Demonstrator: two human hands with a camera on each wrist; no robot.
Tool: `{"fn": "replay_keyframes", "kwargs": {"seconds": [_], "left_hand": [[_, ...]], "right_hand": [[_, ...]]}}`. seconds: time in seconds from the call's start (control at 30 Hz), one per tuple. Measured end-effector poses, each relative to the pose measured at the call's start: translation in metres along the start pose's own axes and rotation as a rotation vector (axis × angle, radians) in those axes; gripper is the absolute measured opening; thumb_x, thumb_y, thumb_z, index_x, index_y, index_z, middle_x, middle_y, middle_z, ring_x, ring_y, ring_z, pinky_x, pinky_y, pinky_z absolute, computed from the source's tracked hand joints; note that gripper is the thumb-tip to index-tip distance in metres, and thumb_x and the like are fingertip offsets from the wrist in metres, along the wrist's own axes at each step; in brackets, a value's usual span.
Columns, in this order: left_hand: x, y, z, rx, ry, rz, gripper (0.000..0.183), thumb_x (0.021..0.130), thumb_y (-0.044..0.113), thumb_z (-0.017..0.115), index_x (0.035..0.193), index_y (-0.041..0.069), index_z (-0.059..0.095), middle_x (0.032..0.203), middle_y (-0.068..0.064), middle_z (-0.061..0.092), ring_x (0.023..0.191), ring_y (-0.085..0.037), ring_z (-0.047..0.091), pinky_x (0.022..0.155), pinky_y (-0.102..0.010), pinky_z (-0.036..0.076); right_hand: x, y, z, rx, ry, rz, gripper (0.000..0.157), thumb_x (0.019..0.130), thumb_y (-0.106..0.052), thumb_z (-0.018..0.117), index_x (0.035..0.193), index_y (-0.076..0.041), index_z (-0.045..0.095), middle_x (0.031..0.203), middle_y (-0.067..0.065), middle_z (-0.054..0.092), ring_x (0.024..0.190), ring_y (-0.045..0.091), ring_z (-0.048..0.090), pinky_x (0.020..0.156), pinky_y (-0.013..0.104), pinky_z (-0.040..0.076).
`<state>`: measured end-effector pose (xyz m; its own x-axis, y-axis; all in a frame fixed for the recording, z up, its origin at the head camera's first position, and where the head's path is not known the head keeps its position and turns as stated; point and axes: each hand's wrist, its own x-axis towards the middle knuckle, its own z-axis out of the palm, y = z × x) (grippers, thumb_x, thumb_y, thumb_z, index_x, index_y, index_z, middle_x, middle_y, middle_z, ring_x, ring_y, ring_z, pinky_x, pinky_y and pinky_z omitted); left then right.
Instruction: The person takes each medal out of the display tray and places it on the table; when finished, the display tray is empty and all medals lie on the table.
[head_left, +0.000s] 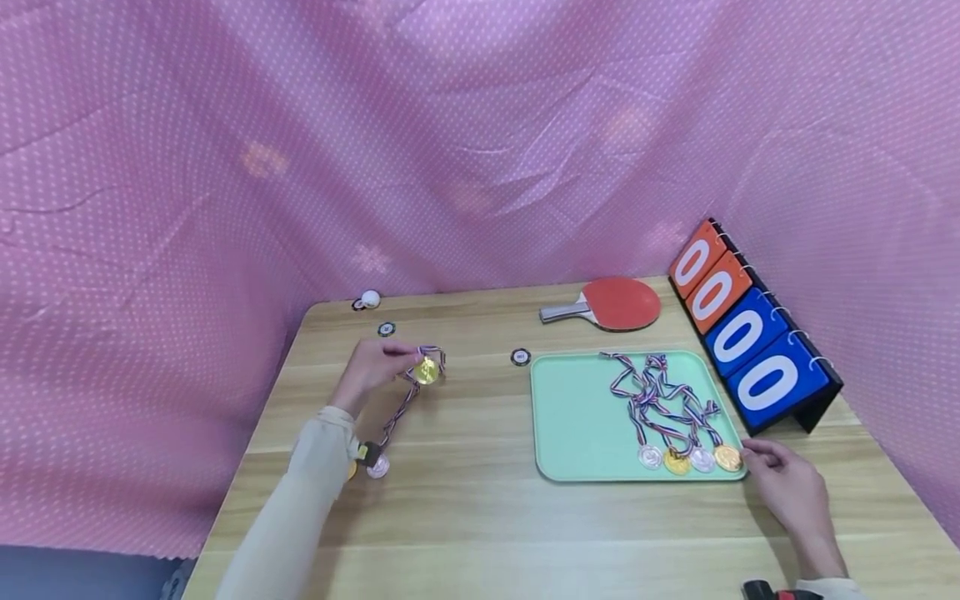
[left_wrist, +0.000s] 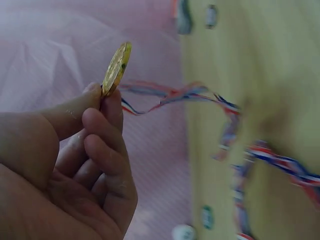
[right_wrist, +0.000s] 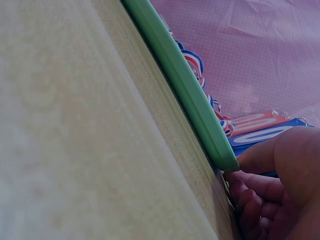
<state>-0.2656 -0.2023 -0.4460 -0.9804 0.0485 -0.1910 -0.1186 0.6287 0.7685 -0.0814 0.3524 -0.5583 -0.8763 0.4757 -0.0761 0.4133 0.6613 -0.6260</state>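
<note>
My left hand (head_left: 375, 367) pinches a gold medal (head_left: 427, 371) by its edge between thumb and fingers, raised over the left part of the table. Its striped ribbon (left_wrist: 170, 94) trails down toward the wood in the left wrist view. Below that wrist lie a silver medal (head_left: 378, 467) and a gold one mostly hidden by the sleeve. My right hand (head_left: 791, 487) holds the near right corner of the green tray (head_left: 577, 425), thumb at the rim (right_wrist: 229, 161) and other fingers curled under. On the tray, several medals (head_left: 677, 463) line the near edge, their striped ribbons tangled behind.
A red table tennis paddle (head_left: 621, 303) lies behind the tray. Right of it stands a flip scoreboard (head_left: 738, 333) showing zeros. Poker chips (head_left: 521, 357) and a white ball (head_left: 371, 298) sit toward the back. Pink cloth (head_left: 480, 150) hangs around the wooden table.
</note>
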Motion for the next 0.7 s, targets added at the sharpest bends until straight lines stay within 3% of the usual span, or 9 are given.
{"fn": "replay_keyframes", "kwargs": {"seconds": [0.13, 0.3, 0.5, 0.63, 0.7], "left_hand": [[-0.012, -0.031, 0.008, 0.020, -0.049, -0.026, 0.026, 0.084, 0.036, 0.075, 0.103, 0.018, 0.075, 0.106, -0.003, 0.074, 0.095, -0.018, 0.065, 0.082, -0.028, 0.051], [-0.024, -0.058, 0.016, 0.036, -0.087, -0.063, 0.024, 0.082, 0.034, 0.076, 0.102, 0.020, 0.075, 0.108, -0.001, 0.073, 0.098, -0.016, 0.062, 0.083, -0.027, 0.047], [-0.032, -0.075, 0.024, 0.089, -0.117, -0.114, 0.027, 0.080, 0.033, 0.078, 0.103, 0.021, 0.073, 0.108, -0.002, 0.072, 0.088, -0.017, 0.063, 0.074, -0.028, 0.047], [-0.038, -0.080, 0.027, 0.112, -0.121, -0.149, 0.027, 0.077, 0.034, 0.079, 0.099, 0.021, 0.074, 0.108, -0.001, 0.070, 0.091, -0.018, 0.062, 0.078, -0.030, 0.047], [-0.041, -0.083, 0.029, 0.125, -0.124, -0.155, 0.027, 0.075, 0.035, 0.080, 0.098, 0.021, 0.074, 0.109, -0.002, 0.070, 0.097, -0.021, 0.061, 0.083, -0.036, 0.048]], "right_hand": [[0.001, 0.000, 0.000, 0.001, 0.003, 0.001, 0.044, 0.096, -0.043, 0.055, 0.121, -0.008, 0.066, 0.094, 0.006, 0.067, 0.068, 0.001, 0.048, 0.060, 0.024, 0.034], [0.002, -0.001, -0.001, 0.004, -0.008, 0.014, 0.045, 0.096, -0.043, 0.055, 0.122, -0.008, 0.066, 0.095, 0.007, 0.067, 0.069, 0.002, 0.049, 0.061, 0.024, 0.034], [0.003, -0.002, -0.002, 0.013, -0.008, 0.022, 0.046, 0.096, -0.044, 0.054, 0.123, -0.008, 0.065, 0.095, 0.006, 0.066, 0.072, 0.003, 0.048, 0.063, 0.025, 0.034], [0.002, -0.002, -0.001, 0.006, 0.012, -0.005, 0.043, 0.096, -0.041, 0.055, 0.119, -0.007, 0.067, 0.090, 0.003, 0.065, 0.068, -0.001, 0.047, 0.062, 0.023, 0.034], [0.002, -0.002, 0.000, 0.005, 0.012, -0.005, 0.043, 0.096, -0.041, 0.055, 0.119, -0.007, 0.067, 0.090, 0.003, 0.065, 0.067, -0.001, 0.047, 0.061, 0.023, 0.034]]}}
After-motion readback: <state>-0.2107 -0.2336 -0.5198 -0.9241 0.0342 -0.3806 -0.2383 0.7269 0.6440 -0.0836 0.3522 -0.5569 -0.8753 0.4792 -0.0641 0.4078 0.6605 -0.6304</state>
